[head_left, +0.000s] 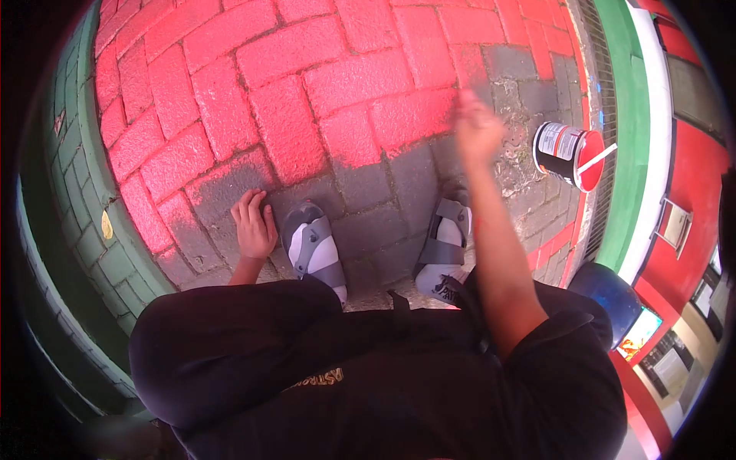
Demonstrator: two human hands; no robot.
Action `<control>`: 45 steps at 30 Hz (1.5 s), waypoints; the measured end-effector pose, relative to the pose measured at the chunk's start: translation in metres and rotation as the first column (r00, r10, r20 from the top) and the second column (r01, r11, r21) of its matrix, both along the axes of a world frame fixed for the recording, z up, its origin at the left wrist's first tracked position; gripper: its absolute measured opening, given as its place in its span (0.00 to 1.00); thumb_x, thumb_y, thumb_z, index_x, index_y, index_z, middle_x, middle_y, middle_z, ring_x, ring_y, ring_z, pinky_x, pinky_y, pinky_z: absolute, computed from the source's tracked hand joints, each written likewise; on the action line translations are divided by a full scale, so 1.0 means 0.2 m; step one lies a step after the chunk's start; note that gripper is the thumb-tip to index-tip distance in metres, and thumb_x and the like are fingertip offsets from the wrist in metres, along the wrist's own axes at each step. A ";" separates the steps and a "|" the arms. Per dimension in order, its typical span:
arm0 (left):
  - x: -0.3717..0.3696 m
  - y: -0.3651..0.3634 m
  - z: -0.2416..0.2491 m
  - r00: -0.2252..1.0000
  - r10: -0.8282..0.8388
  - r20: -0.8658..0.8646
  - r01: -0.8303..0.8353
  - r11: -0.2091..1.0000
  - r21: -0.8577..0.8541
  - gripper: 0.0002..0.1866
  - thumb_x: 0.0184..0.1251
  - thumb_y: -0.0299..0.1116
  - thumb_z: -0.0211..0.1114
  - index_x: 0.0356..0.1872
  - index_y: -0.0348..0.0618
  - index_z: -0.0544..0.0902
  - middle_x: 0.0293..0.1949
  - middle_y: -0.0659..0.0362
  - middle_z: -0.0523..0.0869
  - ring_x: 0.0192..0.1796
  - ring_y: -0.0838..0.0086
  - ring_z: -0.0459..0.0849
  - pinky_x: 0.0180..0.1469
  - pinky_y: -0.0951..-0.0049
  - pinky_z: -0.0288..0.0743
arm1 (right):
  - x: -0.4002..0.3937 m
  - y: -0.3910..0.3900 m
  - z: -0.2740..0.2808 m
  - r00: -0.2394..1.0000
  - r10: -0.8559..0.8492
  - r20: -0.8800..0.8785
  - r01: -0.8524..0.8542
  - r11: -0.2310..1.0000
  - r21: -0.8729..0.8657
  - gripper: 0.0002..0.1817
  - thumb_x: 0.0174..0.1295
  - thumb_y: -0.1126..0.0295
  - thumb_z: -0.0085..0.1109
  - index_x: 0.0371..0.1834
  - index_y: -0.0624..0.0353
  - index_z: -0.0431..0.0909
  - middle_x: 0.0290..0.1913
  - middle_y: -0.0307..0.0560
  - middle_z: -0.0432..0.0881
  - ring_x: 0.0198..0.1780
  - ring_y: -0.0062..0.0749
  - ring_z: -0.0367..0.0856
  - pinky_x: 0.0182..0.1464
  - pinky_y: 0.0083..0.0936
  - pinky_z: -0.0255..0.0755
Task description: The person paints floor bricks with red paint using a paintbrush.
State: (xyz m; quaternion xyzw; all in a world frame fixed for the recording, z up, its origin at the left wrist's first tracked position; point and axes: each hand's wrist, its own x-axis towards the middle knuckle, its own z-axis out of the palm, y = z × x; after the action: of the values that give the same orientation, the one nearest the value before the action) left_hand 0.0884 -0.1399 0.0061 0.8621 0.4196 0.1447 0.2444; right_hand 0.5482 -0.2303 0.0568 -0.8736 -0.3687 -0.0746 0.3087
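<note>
My left hand (254, 224) rests on the grey pavers beside my left sandal (313, 244), fingers spread, holding nothing. Over the edge of the red-painted pavers (345, 80), my right hand (480, 130) is closed, its fingers pressed together and blurred by motion; whatever it may hold cannot be made out. To its right, an open can (558, 153) of red paint lies tilted in view, with a white stick (596, 158) across its mouth. Unpainted grey pavers (376, 238) lie between and in front of my feet.
My right sandal (446, 239) is below my right hand. A green brick kerb (126, 245) runs along the left, with a yellow leaf (106, 225) on it. On the right are a drain grate (602, 100), a green strip (625, 153) and a dark blue round container (606, 299).
</note>
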 end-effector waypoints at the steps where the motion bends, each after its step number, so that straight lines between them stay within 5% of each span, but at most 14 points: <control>1: 0.00 0.00 0.01 1.000 -0.005 -0.002 0.005 1.000 -0.001 0.19 0.73 0.24 0.61 0.62 0.38 0.76 0.62 0.45 0.78 0.64 0.47 0.74 0.69 0.52 0.64 | -0.22 0.06 -0.01 0.997 0.055 -0.058 -0.056 0.998 -0.017 0.08 0.62 0.74 0.56 0.30 0.58 0.86 0.28 0.50 0.88 0.26 0.44 0.85 0.34 0.35 0.79; 7: 0.02 0.00 0.00 1.000 -0.003 0.023 0.002 0.999 0.046 0.18 0.72 0.23 0.61 0.61 0.38 0.77 0.61 0.47 0.79 0.62 0.47 0.75 0.67 0.52 0.66 | -0.87 0.20 0.11 0.546 0.655 -0.522 -0.654 0.723 0.223 0.06 0.59 0.68 0.66 0.36 0.55 0.90 0.45 0.49 0.92 0.42 0.38 0.91 0.48 0.38 0.83; 10: 0.00 0.00 -0.01 1.000 0.004 0.024 -0.006 0.998 0.057 0.16 0.72 0.23 0.61 0.59 0.37 0.78 0.60 0.46 0.79 0.62 0.47 0.75 0.67 0.51 0.66 | -0.50 0.14 0.08 0.524 0.423 -0.739 -0.358 0.897 0.259 0.10 0.70 0.70 0.59 0.33 0.59 0.86 0.38 0.43 0.91 0.35 0.26 0.87 0.40 0.34 0.80; 11: 0.00 0.00 -0.02 1.000 0.007 0.026 -0.009 0.998 0.058 0.16 0.72 0.23 0.61 0.58 0.37 0.78 0.59 0.45 0.79 0.62 0.47 0.75 0.67 0.51 0.66 | -0.28 0.10 0.15 0.648 0.058 -0.759 -0.287 0.942 -0.174 0.09 0.71 0.72 0.59 0.32 0.59 0.84 0.34 0.42 0.89 0.35 0.25 0.86 0.37 0.34 0.80; 12: -0.01 -0.01 -0.02 1.000 0.011 0.027 -0.013 0.998 0.060 0.15 0.72 0.22 0.61 0.58 0.36 0.78 0.58 0.45 0.79 0.62 0.47 0.75 0.66 0.51 0.66 | -0.18 0.07 0.18 0.449 -0.103 -0.888 0.173 0.985 -0.027 0.08 0.71 0.74 0.57 0.32 0.57 0.82 0.30 0.41 0.85 0.32 0.25 0.83 0.32 0.31 0.78; 15: -0.02 -0.01 -0.04 0.999 0.018 0.045 -0.021 0.998 0.060 0.14 0.72 0.22 0.61 0.56 0.36 0.78 0.57 0.44 0.79 0.61 0.47 0.75 0.66 0.50 0.67 | 0.42 -0.19 -0.09 0.590 0.031 -0.806 0.156 0.976 0.152 0.03 0.58 0.76 0.67 0.33 0.63 0.84 0.32 0.41 0.87 0.31 0.26 0.85 0.35 0.26 0.81; 17: -0.03 -0.01 -0.03 0.999 0.004 0.038 -0.006 0.999 0.050 0.13 0.72 0.22 0.61 0.56 0.36 0.78 0.56 0.44 0.79 0.61 0.47 0.75 0.65 0.50 0.67 | 0.45 -0.18 -0.07 0.993 -0.044 -0.112 0.041 0.999 -0.024 0.03 0.60 0.74 0.68 0.31 0.61 0.87 0.33 0.45 0.89 0.31 0.33 0.87 0.38 0.30 0.81; 21: -0.01 0.00 -0.03 0.999 0.012 0.031 -0.013 0.999 0.044 0.13 0.72 0.22 0.61 0.55 0.36 0.78 0.55 0.44 0.79 0.59 0.47 0.75 0.64 0.50 0.67 | -0.21 -0.08 0.06 0.918 0.268 -0.292 -0.324 0.932 -0.164 0.03 0.60 0.75 0.64 0.29 0.61 0.84 0.29 0.56 0.86 0.35 0.41 0.91 0.43 0.35 0.81; 24: -0.01 0.00 -0.04 0.999 -0.006 0.046 0.003 0.998 0.060 0.13 0.72 0.22 0.61 0.55 0.36 0.78 0.55 0.44 0.79 0.58 0.47 0.76 0.64 0.50 0.68 | -0.31 0.01 0.15 0.613 0.475 -0.631 -0.276 0.877 0.392 0.14 0.61 0.81 0.64 0.19 0.60 0.71 0.30 0.46 0.89 0.33 0.29 0.88 0.41 0.27 0.82; 26: -0.02 -0.01 -0.03 0.999 -0.007 0.040 0.005 0.998 0.057 0.13 0.72 0.22 0.61 0.55 0.36 0.78 0.55 0.44 0.79 0.58 0.47 0.75 0.63 0.50 0.67 | -0.05 -0.05 0.06 0.685 0.017 -0.728 -0.115 0.990 -0.085 0.17 0.62 0.81 0.65 0.18 0.58 0.70 0.35 0.44 0.90 0.35 0.28 0.86 0.42 0.25 0.82; 28: -0.01 0.01 -0.03 0.999 -0.004 0.045 0.001 0.998 0.067 0.13 0.72 0.22 0.61 0.55 0.36 0.77 0.55 0.44 0.79 0.58 0.47 0.75 0.63 0.50 0.67 | 0.22 -0.09 0.07 0.627 -0.024 -0.779 0.083 0.996 0.036 0.10 0.58 0.79 0.68 0.22 0.62 0.77 0.28 0.40 0.86 0.32 0.22 0.84 0.36 0.26 0.79; 34: -0.02 0.00 -0.04 0.998 0.000 0.057 -0.002 0.999 0.033 0.12 0.72 0.23 0.60 0.55 0.36 0.77 0.55 0.44 0.79 0.58 0.47 0.75 0.63 0.50 0.67 | 0.47 0.00 0.07 0.997 0.055 -0.048 -0.048 0.990 0.136 0.11 0.61 0.75 0.65 0.21 0.63 0.79 0.32 0.57 0.88 0.31 0.33 0.87 0.39 0.26 0.78; 39: -0.02 0.00 -0.03 0.999 -0.007 0.042 0.005 0.999 0.054 0.13 0.72 0.22 0.61 0.55 0.36 0.77 0.54 0.44 0.79 0.58 0.47 0.75 0.63 0.50 0.67 | 0.22 -0.05 0.09 0.803 0.487 -0.345 -0.591 0.727 -0.349 0.02 0.54 0.77 0.61 0.27 0.62 0.78 0.44 0.54 0.90 0.44 0.51 0.90 0.46 0.32 0.80; 45: -0.02 0.00 -0.05 1.000 -0.004 0.020 0.003 0.998 0.057 0.14 0.72 0.22 0.61 0.56 0.36 0.77 0.54 0.44 0.79 0.58 0.47 0.75 0.63 0.50 0.67 | 0.12 -0.16 0.17 0.479 0.514 -0.711 -0.700 0.713 0.044 0.05 0.56 0.78 0.59 0.25 0.60 0.75 0.42 0.44 0.92 0.44 0.34 0.90 0.47 0.30 0.80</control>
State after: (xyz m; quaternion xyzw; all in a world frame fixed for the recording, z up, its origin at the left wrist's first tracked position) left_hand 0.0849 -0.1403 -0.0037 0.8680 0.4113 0.1647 0.2243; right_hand 0.5728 -0.2616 0.0903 -0.6778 -0.5224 0.4124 0.3124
